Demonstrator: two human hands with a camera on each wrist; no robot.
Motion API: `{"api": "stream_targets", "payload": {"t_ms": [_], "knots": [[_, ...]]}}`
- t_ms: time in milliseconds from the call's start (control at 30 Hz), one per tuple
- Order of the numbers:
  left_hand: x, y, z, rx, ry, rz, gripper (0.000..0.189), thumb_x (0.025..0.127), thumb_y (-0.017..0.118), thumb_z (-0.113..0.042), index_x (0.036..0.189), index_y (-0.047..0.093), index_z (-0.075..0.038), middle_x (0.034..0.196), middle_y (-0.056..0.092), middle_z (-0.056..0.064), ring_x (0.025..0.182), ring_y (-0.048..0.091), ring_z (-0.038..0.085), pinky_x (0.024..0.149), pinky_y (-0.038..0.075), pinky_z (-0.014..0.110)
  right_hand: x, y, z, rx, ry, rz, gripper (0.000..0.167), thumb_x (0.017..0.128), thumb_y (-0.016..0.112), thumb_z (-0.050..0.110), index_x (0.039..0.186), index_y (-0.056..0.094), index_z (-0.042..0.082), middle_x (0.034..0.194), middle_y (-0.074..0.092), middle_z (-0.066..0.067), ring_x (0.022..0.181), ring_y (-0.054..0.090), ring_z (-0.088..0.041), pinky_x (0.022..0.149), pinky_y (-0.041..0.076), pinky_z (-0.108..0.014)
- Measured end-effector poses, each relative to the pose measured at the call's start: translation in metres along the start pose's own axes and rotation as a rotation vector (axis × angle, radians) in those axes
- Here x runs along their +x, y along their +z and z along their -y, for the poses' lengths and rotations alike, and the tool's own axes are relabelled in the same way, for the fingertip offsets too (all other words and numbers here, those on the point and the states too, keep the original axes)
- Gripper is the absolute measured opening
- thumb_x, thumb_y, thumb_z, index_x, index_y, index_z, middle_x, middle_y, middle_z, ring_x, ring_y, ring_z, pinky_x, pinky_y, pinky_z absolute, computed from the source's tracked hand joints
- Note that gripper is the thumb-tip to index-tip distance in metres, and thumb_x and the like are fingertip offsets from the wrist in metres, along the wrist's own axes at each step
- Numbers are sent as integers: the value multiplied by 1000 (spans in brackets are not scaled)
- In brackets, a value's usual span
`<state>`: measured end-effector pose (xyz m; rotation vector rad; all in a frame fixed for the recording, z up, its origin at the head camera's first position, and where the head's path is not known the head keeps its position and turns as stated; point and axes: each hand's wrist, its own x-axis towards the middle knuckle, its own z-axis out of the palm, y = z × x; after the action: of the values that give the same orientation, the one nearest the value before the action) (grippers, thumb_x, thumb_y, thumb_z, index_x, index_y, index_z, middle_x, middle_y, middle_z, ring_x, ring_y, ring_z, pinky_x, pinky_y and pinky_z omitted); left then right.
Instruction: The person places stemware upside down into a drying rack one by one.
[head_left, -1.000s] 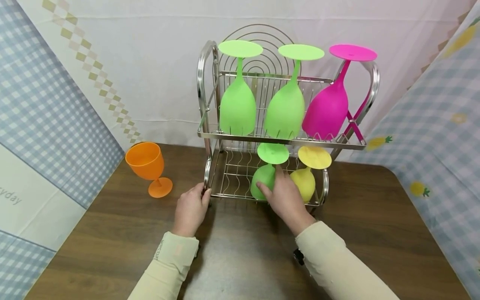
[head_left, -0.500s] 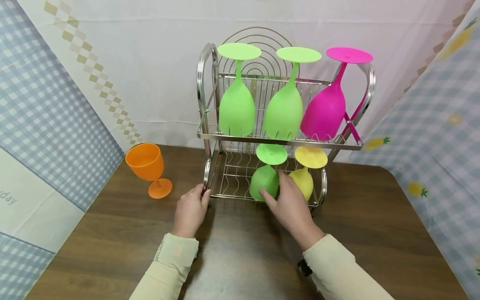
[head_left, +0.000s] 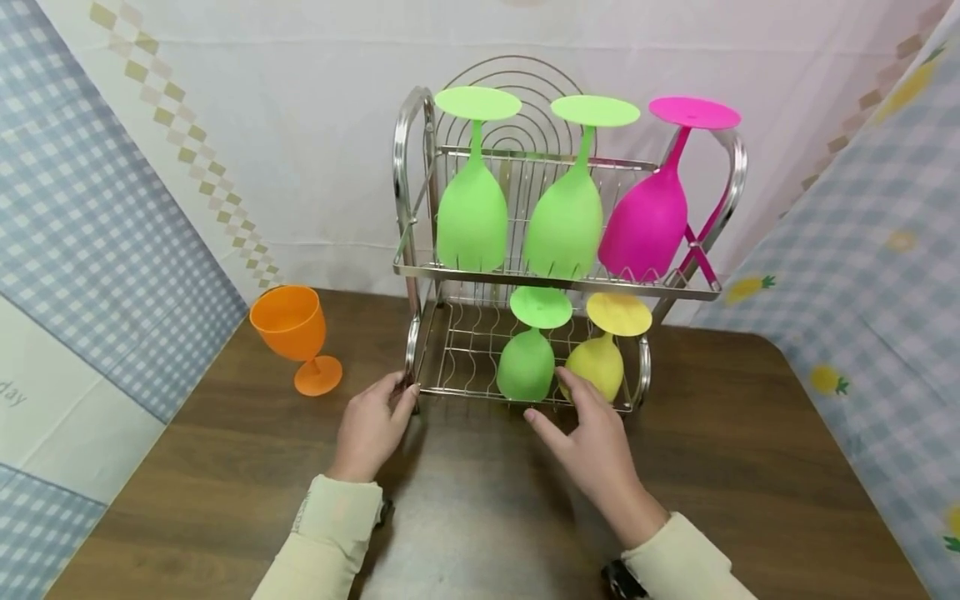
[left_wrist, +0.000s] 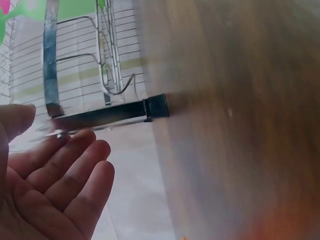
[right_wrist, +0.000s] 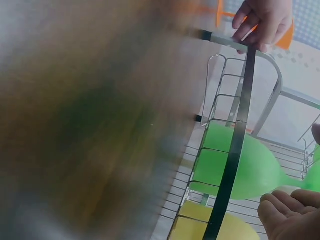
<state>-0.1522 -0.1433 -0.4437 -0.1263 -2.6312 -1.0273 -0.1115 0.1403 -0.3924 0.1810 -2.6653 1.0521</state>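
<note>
A two-tier metal dish rack (head_left: 558,283) holds upside-down plastic goblets. On its lower tier sit a green goblet (head_left: 527,362) and a yellow goblet (head_left: 597,364). My right hand (head_left: 596,442) is in front of these two, thumb and fingers spread apart with nothing between them; its fingers overlap the yellow goblet in the head view. At the rack's lower left corner is my left hand (head_left: 371,429). The left wrist view shows its fingers (left_wrist: 82,182) loosely extended beside the rack's foot bar (left_wrist: 105,116), the thumb on the other side.
Along the upper tier stand two light green goblets (head_left: 472,217) (head_left: 564,218) and a tilted magenta goblet (head_left: 647,225). An orange goblet (head_left: 291,325) stands upright on the wooden table (head_left: 465,517), left of the rack. Checked cloth (head_left: 97,208) hangs around the sides.
My right hand has let go of the green goblet and drawn back toward me, now in front of the lower tier. My left hand has loosened and shifted slightly left at the rack's corner.
</note>
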Motion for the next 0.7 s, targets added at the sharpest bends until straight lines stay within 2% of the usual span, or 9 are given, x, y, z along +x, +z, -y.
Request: {"api": "stream_targets", "payload": {"t_ms": [100,233,333,367,433,533,600,700], "knots": [[-5,-6,1,-33,-15,18,35,97,68,-29,124,68,-6,119,72,10,109,68,30,95,54,50,-8,-1,-2,19,-4,-31,70,84,83,31,141,54,2,140,58,-16,128,55,-37,107,45,-54],[-16,-17,2,-42,-26,32,44,97,67,-30,132,62,-3,128,68,12,115,66,31,98,52,50,-21,-4,-5,47,-15,-59,66,82,85,26,137,57,3,136,62,-14,121,61,-33,102,50,-48],[-24,-26,3,-51,-26,35,49,97,68,-30,136,58,-2,132,65,13,118,64,32,100,51,52,-32,-6,-6,50,-23,-92,63,80,87,23,134,61,6,131,65,-11,116,65,-30,98,53,-41],[-26,-29,3,-58,-28,35,50,97,68,-30,137,57,-2,133,64,13,119,63,33,101,50,52,-36,-6,-7,54,-25,-103,62,78,88,22,133,62,7,130,66,-9,116,65,-28,99,52,-35],[-30,-35,4,-70,-31,36,53,97,69,-31,139,55,-2,136,62,14,122,61,35,102,49,53,-43,-7,-7,58,-31,-122,62,77,89,20,132,63,9,129,67,-7,114,66,-27,99,49,-21],[-36,-44,6,-80,-35,26,57,96,70,-30,142,51,-2,140,59,16,124,58,37,103,47,55,-51,-6,-7,75,-42,-123,62,76,89,19,132,63,12,129,67,-4,115,66,-27,98,38,-4],[-38,-49,8,-79,-34,10,59,95,71,-29,143,50,-1,141,57,17,124,58,39,103,47,56,-55,-5,-7,84,-46,-118,62,77,89,19,132,63,13,129,67,-2,115,66,-27,98,34,0],[-40,-56,14,-78,-44,-26,60,95,72,-26,143,49,0,142,56,18,124,58,40,103,47,56,-60,-3,-8,98,-33,-110,60,77,89,19,131,64,13,129,67,-2,115,66,-27,98,34,0]]}}
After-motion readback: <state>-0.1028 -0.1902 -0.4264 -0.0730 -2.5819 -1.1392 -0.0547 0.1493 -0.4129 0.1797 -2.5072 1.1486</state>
